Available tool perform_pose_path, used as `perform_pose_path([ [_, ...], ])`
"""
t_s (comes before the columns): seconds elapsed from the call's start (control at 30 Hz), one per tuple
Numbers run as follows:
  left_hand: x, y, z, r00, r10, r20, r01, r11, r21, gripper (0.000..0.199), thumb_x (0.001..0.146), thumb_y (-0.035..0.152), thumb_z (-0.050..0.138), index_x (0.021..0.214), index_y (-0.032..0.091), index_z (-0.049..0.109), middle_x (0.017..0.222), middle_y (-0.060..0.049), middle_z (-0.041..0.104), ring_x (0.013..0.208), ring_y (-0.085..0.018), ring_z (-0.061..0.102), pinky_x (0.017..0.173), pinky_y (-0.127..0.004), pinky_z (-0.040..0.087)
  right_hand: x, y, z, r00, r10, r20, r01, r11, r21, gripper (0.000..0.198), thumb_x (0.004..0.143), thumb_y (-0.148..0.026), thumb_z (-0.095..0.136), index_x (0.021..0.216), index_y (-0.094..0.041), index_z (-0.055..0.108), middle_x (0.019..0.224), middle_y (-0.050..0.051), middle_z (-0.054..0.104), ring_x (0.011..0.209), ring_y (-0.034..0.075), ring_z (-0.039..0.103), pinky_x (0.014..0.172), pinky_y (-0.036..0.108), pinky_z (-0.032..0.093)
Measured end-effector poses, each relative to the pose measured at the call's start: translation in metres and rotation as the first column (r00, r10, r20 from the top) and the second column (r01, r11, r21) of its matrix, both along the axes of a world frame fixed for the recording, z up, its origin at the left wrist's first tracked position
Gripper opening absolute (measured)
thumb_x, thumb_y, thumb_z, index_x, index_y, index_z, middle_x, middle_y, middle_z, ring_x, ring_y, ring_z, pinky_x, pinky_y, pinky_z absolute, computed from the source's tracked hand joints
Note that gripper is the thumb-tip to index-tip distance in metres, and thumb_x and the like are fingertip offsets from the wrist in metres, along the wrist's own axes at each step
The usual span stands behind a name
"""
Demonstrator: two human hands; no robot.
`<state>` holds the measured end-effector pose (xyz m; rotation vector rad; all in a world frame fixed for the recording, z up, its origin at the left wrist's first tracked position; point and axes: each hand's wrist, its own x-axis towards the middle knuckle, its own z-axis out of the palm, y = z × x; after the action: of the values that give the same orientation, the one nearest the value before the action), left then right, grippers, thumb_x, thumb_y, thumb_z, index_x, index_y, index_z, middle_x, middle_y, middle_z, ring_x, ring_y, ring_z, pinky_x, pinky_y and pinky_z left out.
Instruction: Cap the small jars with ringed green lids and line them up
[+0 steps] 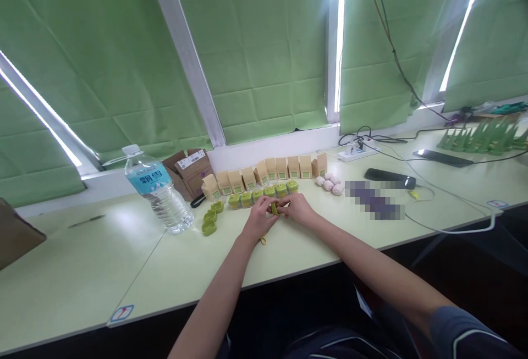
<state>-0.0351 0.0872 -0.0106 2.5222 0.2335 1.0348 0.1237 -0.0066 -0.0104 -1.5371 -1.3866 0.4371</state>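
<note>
My left hand (259, 217) is closed around a small green lid-like piece (274, 209). On the other side of the same piece, the fingers of my right hand (300, 209) pinch at it; they partly hide it. A thin yellow loop (263, 241) shows just below my left hand. Behind both hands runs a row of small clear boxes with green lids (246, 199). Several loose green lids (209, 227) lie to the left, hollow side up.
Tan paper bags (281, 168) stand in a row at the back. Pale egg-shaped pieces (328, 184) lie right of them. A water bottle (165, 197) and cardboard box (190, 175) stand left. A power strip (358, 150), cables and a black device (390, 178) lie right.
</note>
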Motion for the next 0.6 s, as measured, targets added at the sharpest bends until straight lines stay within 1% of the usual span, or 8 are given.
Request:
perform_pose_path([
  [0.1,-0.0005,0.0029,0.0006,1.0,0.01,0.025,-0.01,1.0,-0.013,0.035,0.078,0.014,0.068,0.112,0.023,0.065,0.105,-0.006,0.059,0.082,-0.014,0.061,0.076,-0.032,0.059,-0.0001,-0.0008,0.0019,0.998,0.064,-0.007,-0.064,0.998,-0.001,0.014,0.081,-0.033,0.07,0.087,-0.025,0.08,0.086,-0.001,0.077,0.048,0.012,0.063,0.059,0.026,0.053],
  [0.23,-0.0002,0.0065,0.0012,0.997,0.048,0.06,-0.046,0.998,-0.039,0.038,0.076,0.011,0.068,0.112,0.023,0.065,0.105,-0.005,0.059,0.082,-0.013,0.062,0.076,-0.032,0.06,-0.0011,-0.0015,0.0044,0.991,0.128,0.035,-0.129,0.991,0.026,0.021,0.088,-0.032,0.062,0.099,-0.028,0.079,0.095,0.0,0.076,0.047,0.011,0.062,0.062,0.027,0.054],
  [0.37,0.0012,0.0065,0.0021,0.996,0.06,0.069,-0.057,0.997,-0.051,0.041,0.074,0.009,0.069,0.113,0.023,0.064,0.105,-0.005,0.06,0.083,-0.014,0.063,0.077,-0.033,0.06,-0.0003,-0.0009,0.0047,0.995,0.083,0.048,-0.085,0.996,0.036,0.021,0.088,-0.034,0.063,0.1,-0.028,0.079,0.093,0.0,0.076,0.046,0.011,0.061,0.065,0.028,0.054],
  [0.5,0.0022,0.0052,0.0032,0.996,0.054,0.071,-0.05,0.997,-0.058,0.043,0.074,0.009,0.071,0.114,0.022,0.064,0.106,-0.005,0.061,0.083,-0.014,0.064,0.077,-0.033,0.06,0.0022,-0.0003,0.0035,1.0,0.014,0.016,-0.015,0.999,0.042,0.025,0.086,-0.043,0.066,0.098,-0.026,0.079,0.09,0.001,0.077,0.046,0.011,0.061,0.066,0.028,0.054],
  [0.6,0.0021,0.0047,0.0041,0.997,0.039,0.074,-0.034,0.997,-0.068,0.041,0.075,0.011,0.071,0.114,0.022,0.064,0.108,-0.005,0.062,0.084,-0.014,0.064,0.078,-0.033,0.06,0.0036,-0.0004,0.003,1.0,-0.022,0.008,0.022,0.998,0.051,0.028,0.084,-0.046,0.067,0.096,-0.024,0.08,0.086,0.001,0.077,0.046,0.011,0.061,0.064,0.027,0.053],
])
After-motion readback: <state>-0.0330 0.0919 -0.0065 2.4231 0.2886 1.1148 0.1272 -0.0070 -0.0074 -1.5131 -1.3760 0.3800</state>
